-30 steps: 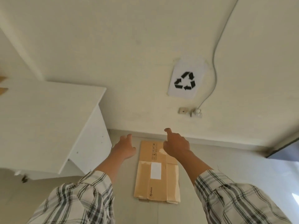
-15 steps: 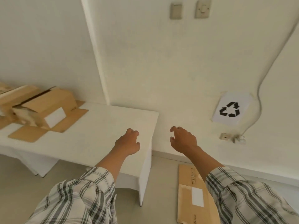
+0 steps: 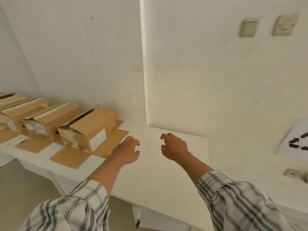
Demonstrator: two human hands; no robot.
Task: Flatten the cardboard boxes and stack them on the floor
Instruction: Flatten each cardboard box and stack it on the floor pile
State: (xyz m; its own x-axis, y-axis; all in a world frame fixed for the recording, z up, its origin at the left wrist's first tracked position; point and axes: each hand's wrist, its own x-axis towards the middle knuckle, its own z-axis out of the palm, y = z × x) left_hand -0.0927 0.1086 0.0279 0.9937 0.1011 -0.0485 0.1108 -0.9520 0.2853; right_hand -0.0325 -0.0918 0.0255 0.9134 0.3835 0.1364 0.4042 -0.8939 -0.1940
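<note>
**Empty hands above the table, boxes lined up to the left**

The fingers [image 3: 133, 141] of the left hand [image 3: 125, 151] were loosely curled and apart, holding nothing; those of the right hand [image 3: 174, 147] were likewise spread and bent, closed on nothing. Both hands hung over the bare right end of the long white table [image 3: 166, 180], near each other but not touching, with plaid grey-and-white shirt sleeves [image 3: 238, 202] rolled back on the forearms.

Just left of the left hand stood the nearest brown cardboard box [image 3: 90, 130], still unflattened, lying on its side with a white label on one face and its flaps spread flat on the table. Beyond it, further left along the table, a row of similar brown cardboard boxes [image 3: 46, 120] stood side by side against the white wall [image 3: 83, 55], also with flaps open.

On the wall to the right were two beige switch plates [image 3: 248, 28], a white paper sheet with a black recycling symbol [image 3: 298, 140] cut off by the frame edge, and a beige socket [image 3: 291, 173] below it. A patch of pale floor [image 3: 25, 189] showed under the table.
</note>
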